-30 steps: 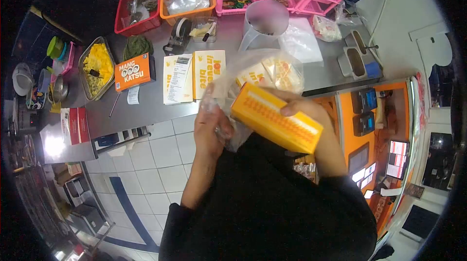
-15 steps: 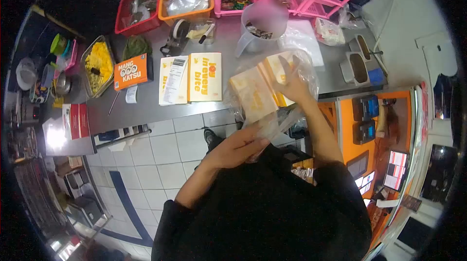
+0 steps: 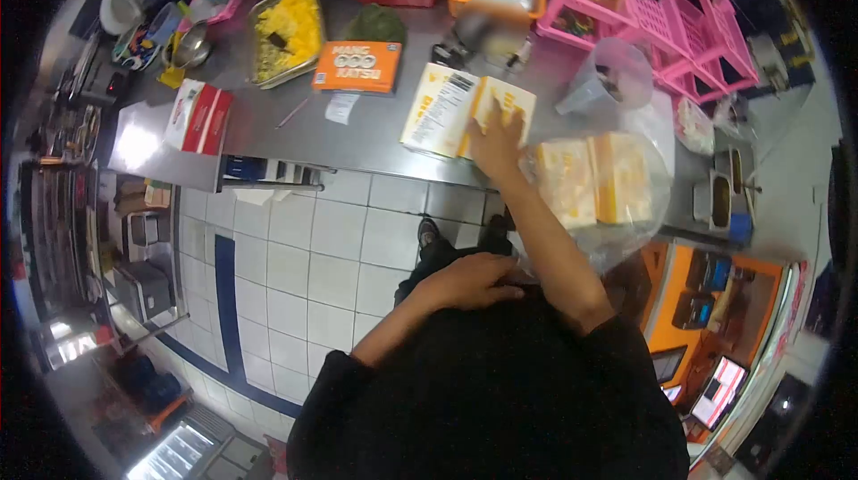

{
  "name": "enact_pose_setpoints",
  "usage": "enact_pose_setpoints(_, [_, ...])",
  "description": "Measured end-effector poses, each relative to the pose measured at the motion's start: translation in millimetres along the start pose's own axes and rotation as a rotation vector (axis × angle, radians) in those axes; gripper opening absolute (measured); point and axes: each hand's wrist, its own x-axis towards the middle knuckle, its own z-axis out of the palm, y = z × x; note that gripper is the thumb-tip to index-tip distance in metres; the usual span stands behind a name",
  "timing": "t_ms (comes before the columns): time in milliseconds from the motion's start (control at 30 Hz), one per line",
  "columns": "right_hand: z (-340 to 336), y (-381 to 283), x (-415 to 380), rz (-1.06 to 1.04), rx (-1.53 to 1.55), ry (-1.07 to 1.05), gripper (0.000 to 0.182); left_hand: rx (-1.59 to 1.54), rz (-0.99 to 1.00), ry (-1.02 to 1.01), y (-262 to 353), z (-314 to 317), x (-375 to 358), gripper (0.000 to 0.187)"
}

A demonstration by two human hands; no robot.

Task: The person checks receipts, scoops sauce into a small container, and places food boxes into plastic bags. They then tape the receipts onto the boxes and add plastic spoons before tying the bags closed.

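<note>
While the right hand [image 3: 494,142] lies flat and open, fingers spread, on a yellow-and-white box [image 3: 502,109], that box rests on the steel counter [image 3: 268,136] close to its front edge. Touching it on the left of the hand is a second flat box with a printed paper slip on top [image 3: 440,107]. Just right of the hand sits a clear plastic bag [image 3: 612,189] holding two more yellow boxes, side by side. Beyond the hand's fingertips stands a translucent measuring jug [image 3: 608,78], and past that pink baskets [image 3: 666,20]. Further left of the hand lies an orange box lettered "MANG KATSU" [image 3: 357,67], then a metal tray of yellow food [image 3: 288,29], and at the counter's far left a red-and-white carton [image 3: 198,115]. The left hand [image 3: 474,281] is well back from the counter, against the dark clothing at the waist; it seems loosely curled with nothing in it, though the view there is poor.
</note>
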Motion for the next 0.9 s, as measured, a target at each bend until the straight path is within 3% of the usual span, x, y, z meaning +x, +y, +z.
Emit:
enact_pose_setpoints(33, [16.1,3.1,9.3,0.222,-0.171,0.041,0.071,-0.055,-0.093,0.045,-3.0,-10.8,-12.1,0.038])
enact_pose_setpoints(133, [34.7,14.7,4.4,0.101,-0.284,0.091,0.074,-0.245,-0.286,0.184,-15.4,-43.7,-53.4,0.04])
enact_pose_setpoints(200, [26.3,17.2,-1.3,0.069,-0.336,0.134,0.075,-0.179,-0.352,0.484,-37.9,-60.7,-67.3,0.035])
enact_pose_setpoints(233, [20.5,19.0,-5.0,0.039,-0.329,0.14,0.077,-0.298,-0.365,0.564,-47.9,-76.3,-71.8,0.032])
enact_pose_setpoints(400, [-8.3,36.0,-12.5,-0.092,-0.343,0.082,0.081,-0.74,-0.462,1.029,-53.7,-165.9,-27.1,0.024])
enact_pose_setpoints(467, [-12.5,41.9,-13.0,-0.101,-0.335,0.069,0.083,-0.639,-0.334,1.012,-94.7,-193.2,23.0,0.025])
enact_pose_setpoints(533, [-10.4,46.3,-13.4,-0.153,-0.279,0.151,0.086,-0.219,-0.263,1.019,-140.5,-220.4,79.6,0.042])
enact_pose_setpoints(567, [-8.5,47.6,-14.0,-0.15,-0.274,0.156,0.086,-0.213,-0.26,1.014,-158.7,-230.4,99.2,0.042])
enact_pose_setpoints(633, [-6.8,50.0,-15.4,-0.18,-0.319,0.201,0.088,0.692,-0.454,0.797,-180.1,-245.2,132.1,0.07])
enact_pose_setpoints(667, [-8.0,51.3,-14.3,-0.179,-0.311,0.204,0.088,0.7,-0.453,0.795,-172.3,-252.8,139.7,0.07])
enact_pose_setpoints(733, [-6.3,50.6,-12.6,-0.153,-0.352,0.195,0.088,0.689,-0.603,0.455,-150.7,-276.7,145.0,0.078])
enact_pose_setpoints(800, [-7.9,48.7,-14.5,-0.134,-0.294,0.204,0.087,0.665,-0.551,0.372,-166.8,-292.0,147.0,0.07])
enact_pose_setpoints(900, [-9.1,47.5,-13.4,-0.171,-0.241,0.281,0.087,0.643,-0.555,0.435,-179.6,-301.8,146.4,0.068])
